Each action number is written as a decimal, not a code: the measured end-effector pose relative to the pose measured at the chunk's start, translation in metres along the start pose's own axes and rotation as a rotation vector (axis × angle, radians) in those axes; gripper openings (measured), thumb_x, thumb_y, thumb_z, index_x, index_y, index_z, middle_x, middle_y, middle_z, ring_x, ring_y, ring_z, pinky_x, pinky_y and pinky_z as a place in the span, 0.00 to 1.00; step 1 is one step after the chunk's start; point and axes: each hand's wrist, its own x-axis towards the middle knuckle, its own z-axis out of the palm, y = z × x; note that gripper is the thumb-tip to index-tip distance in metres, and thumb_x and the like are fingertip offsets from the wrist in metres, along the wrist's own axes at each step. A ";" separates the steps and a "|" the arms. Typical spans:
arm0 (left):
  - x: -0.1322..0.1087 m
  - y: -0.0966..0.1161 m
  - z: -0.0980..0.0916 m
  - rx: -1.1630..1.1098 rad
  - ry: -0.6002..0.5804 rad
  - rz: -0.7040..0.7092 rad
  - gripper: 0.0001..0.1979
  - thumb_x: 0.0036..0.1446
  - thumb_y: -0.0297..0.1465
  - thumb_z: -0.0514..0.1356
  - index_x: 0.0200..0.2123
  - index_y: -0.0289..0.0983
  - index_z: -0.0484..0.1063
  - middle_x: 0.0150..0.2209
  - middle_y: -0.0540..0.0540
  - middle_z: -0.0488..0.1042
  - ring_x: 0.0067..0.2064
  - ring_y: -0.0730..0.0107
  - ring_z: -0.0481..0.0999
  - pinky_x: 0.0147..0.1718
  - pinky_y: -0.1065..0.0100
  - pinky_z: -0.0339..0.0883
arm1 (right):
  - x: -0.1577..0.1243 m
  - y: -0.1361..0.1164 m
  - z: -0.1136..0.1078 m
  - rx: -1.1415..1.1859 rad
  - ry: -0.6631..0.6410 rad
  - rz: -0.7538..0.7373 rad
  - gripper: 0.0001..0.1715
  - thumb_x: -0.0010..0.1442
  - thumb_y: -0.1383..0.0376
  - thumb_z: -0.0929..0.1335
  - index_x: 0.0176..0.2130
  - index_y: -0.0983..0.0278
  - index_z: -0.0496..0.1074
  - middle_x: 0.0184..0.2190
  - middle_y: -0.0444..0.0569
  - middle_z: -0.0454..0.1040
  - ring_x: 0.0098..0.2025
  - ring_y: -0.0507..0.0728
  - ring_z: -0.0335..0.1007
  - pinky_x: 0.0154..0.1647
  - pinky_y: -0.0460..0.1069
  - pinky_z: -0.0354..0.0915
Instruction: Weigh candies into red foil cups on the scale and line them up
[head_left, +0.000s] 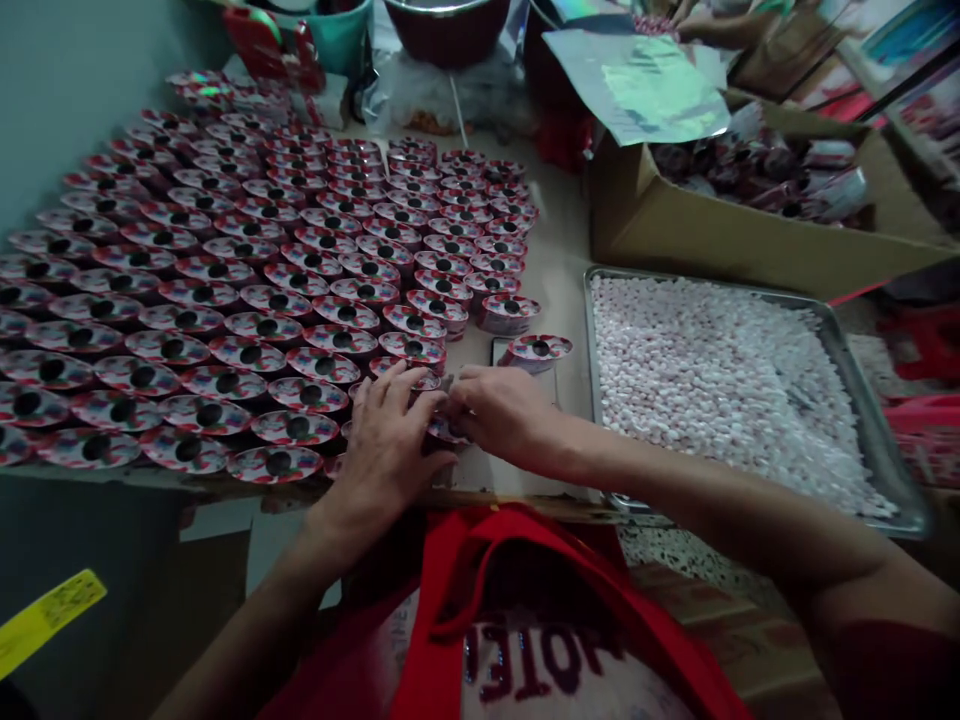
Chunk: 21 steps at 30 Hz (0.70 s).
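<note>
Many small containers (279, 463) with printed red, white and green tops and a dark round hole in the middle stand packed in rows on the table. My left hand (390, 435) rests over the near right corner of these rows, its fingers spread and thumb apart. Close beside it, my right hand (510, 410) has its fingers curled together above a partly covered container (448, 432). What those fingers pinch, if anything, is hidden. Just beyond my right hand, a single container (540, 348) stands apart from the rows, next to a small dark-edged flat object (499, 350).
On the right lies a metal tray (892, 470) filled with small white pieces (705, 370). Behind it stands a cardboard box (675, 235) of wrapped items, with papers (637, 85) over its corner. Bowls (450, 30) line the back. Another person's arm (724, 30) shows at top right.
</note>
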 end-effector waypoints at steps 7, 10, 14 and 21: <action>-0.005 -0.021 -0.008 -0.105 0.146 0.041 0.21 0.59 0.35 0.74 0.54 0.40 0.77 0.65 0.33 0.72 0.71 0.33 0.68 0.69 0.33 0.64 | 0.030 -0.007 -0.031 -0.127 -0.292 0.077 0.14 0.63 0.63 0.76 0.49 0.62 0.84 0.46 0.54 0.86 0.47 0.63 0.81 0.31 0.51 0.52; -0.003 -0.030 -0.017 -0.158 0.199 0.053 0.15 0.65 0.38 0.70 0.54 0.43 0.77 0.65 0.36 0.73 0.70 0.37 0.69 0.70 0.33 0.63 | 0.042 -0.008 -0.035 -0.132 -0.348 0.096 0.22 0.58 0.62 0.80 0.52 0.63 0.82 0.49 0.55 0.85 0.48 0.63 0.80 0.31 0.51 0.53; 0.001 -0.036 -0.029 -0.193 0.256 0.047 0.09 0.68 0.37 0.67 0.51 0.46 0.78 0.62 0.41 0.76 0.67 0.42 0.74 0.67 0.36 0.67 | 0.045 -0.006 -0.027 -0.063 -0.268 0.121 0.34 0.56 0.61 0.81 0.60 0.61 0.76 0.49 0.53 0.84 0.46 0.61 0.78 0.33 0.49 0.54; 0.003 -0.043 -0.059 -0.122 0.213 0.063 0.08 0.70 0.38 0.66 0.50 0.48 0.77 0.60 0.44 0.77 0.63 0.46 0.77 0.65 0.38 0.71 | -0.032 0.090 -0.062 0.102 0.229 0.288 0.12 0.66 0.56 0.75 0.44 0.62 0.81 0.35 0.47 0.80 0.35 0.55 0.72 0.35 0.50 0.58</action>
